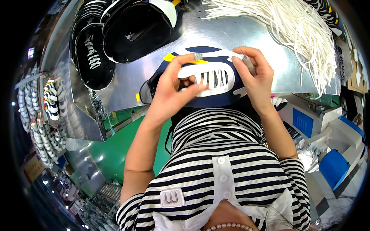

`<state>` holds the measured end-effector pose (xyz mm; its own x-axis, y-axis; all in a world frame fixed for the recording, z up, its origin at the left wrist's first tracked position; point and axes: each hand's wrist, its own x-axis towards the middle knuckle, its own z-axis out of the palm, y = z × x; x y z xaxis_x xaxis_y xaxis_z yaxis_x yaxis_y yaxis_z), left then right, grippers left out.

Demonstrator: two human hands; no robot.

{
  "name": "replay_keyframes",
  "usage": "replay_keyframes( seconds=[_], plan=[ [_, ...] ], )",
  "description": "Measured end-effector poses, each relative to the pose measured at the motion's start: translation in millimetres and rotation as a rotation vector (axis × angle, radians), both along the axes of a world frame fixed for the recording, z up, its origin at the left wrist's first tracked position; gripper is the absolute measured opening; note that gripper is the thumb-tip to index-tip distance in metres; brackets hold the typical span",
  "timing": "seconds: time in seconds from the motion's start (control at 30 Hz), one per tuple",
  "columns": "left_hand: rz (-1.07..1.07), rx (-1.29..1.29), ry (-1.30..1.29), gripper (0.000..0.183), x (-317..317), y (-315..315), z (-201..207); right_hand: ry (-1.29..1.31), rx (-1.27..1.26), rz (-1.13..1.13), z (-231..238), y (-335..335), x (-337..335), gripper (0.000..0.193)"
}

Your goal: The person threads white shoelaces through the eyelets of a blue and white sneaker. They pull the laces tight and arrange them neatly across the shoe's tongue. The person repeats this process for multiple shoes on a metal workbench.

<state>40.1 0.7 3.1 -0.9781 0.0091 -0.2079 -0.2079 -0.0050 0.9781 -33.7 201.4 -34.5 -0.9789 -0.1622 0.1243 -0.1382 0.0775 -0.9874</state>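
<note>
A navy, white and yellow shoe upper [210, 101] lies at the near edge of the metal table, with white lace [216, 79] crossing its white-rimmed opening in several rows. My left hand [173, 82] is closed on the upper's left part, the thumb and fingers at the white rim and some fingers inside the opening. A greyish wrap shows on one of its fingertips. Over the upper's right end, my right hand [254, 71] is closed in a pinch. A thin dark line shows by its fingertips, too fine to name, and something grey sits among its fingers.
A loose heap of white laces [293, 34] covers the back right of the metal table [133, 79]. Black-lined shoe uppers [135, 36] stand at the back left. More uppers hang in bunches [50, 100] at the far left. A grey chair with blue parts [333, 167] stands at right.
</note>
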Motion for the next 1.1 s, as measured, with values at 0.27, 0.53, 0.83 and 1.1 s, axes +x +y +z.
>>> replay_keyframes(
  seconds=[0.27,0.53,0.83,1.1],
  plan=[
    [0.054,-0.081,-0.085,0.056,-9,12,0,0.511,0.38,0.326,5,-8,8,0.032],
    [0.03,-0.252,-0.108,0.054,-12,13,4,0.341,0.165,0.38,29,-1,3,0.021],
    [0.009,-0.018,-0.115,0.049,-14,14,9,0.502,0.388,0.332,11,-5,1,0.022],
    [0.104,-0.088,-0.055,0.038,-38,9,2,0.53,0.154,0.462,20,-10,35,0.019]
  ],
)
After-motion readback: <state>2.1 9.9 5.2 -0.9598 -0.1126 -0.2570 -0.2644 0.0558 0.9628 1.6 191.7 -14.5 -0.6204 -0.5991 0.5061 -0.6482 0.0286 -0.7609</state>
